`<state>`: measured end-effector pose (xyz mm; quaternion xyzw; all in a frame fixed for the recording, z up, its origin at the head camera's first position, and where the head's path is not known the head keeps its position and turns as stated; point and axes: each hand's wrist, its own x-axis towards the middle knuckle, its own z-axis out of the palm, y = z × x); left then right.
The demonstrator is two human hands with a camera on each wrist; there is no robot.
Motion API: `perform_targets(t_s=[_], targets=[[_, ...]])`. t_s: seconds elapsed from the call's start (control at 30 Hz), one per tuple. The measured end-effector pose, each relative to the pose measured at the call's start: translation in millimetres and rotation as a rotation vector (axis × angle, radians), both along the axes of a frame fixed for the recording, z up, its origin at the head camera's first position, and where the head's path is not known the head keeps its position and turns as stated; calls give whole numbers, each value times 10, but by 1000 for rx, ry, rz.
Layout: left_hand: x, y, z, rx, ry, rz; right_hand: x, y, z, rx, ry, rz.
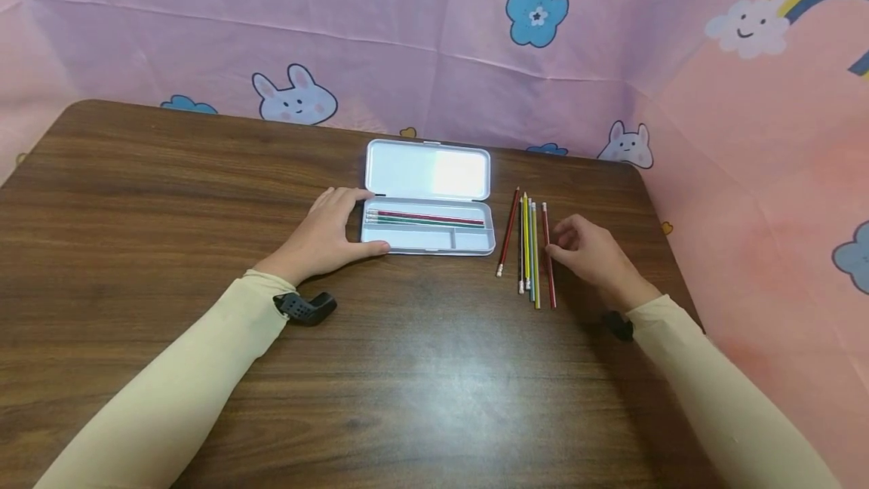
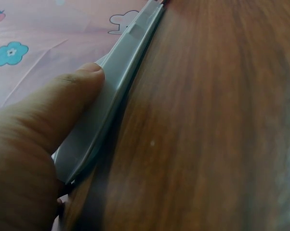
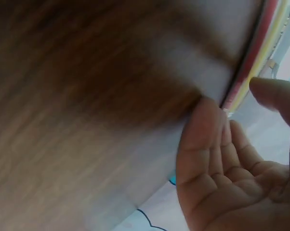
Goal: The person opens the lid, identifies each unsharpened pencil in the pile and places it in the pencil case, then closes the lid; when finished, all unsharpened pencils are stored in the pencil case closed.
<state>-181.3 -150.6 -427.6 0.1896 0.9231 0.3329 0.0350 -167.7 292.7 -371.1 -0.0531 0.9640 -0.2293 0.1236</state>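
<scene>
Step in hand, judged from layout: loading pencils into the case, one pencil about to be picked up. The case sits on the tabletop, its lid folded back on the far side. Red and green pencils lie lengthwise in the case's far compartment.

Left grip: grasping the left end of the case, thumb along the near wall, fingers at the far left corner by the hinge. Probable role: steadying.

Right grip: released, holding nothing; it stands to the right of the case, beyond the loose pencils. The right wrist view shows thumb and fingers apart. Contact between the fingertips and any pencil cannot be told.

Target, by nearness: the outer red pencil, lying right of the case and farthest from it among the loose pencils. It runs roughly away from the person, just beside the right thumb and fingertips. Between it and the case lies the row of yellow, blue and dark pencils, with another red pencil nearest the case.

Next move, as judged: close thumb and forefinger on the outer red pencil alone, lift it clear of its neighbours, then turn it to line up with the case's long side. Risk: the close-lying row could be nudged.
</scene>
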Motion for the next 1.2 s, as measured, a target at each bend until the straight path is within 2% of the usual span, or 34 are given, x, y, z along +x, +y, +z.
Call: perform_targets(t_s=[0.2, 0.47, 0.57, 0.67, 0.87, 1.07, 1.2], targets=[[0, 0, -15, 6, 6, 2, 71, -21, 59, 52, -58, 24], [3, 3, -8, 1, 9, 6, 72, -27, 101, 66, -143, -14], [3, 3, -14, 0, 6, 1, 106, -15, 129, 87, -174, -4], [-1, 2, -16, 1, 4, -1, 143, -10, 155, 62, -200, 4], [7, 2, 3, 0, 4, 4, 175, -10, 164, -12, -174, 2], [0, 0, 10, 1, 2, 1, 140, 50, 138, 68, -93, -13], [5, -2, 9, 0, -7, 1, 119, 104, 126, 97, -77, -31]])
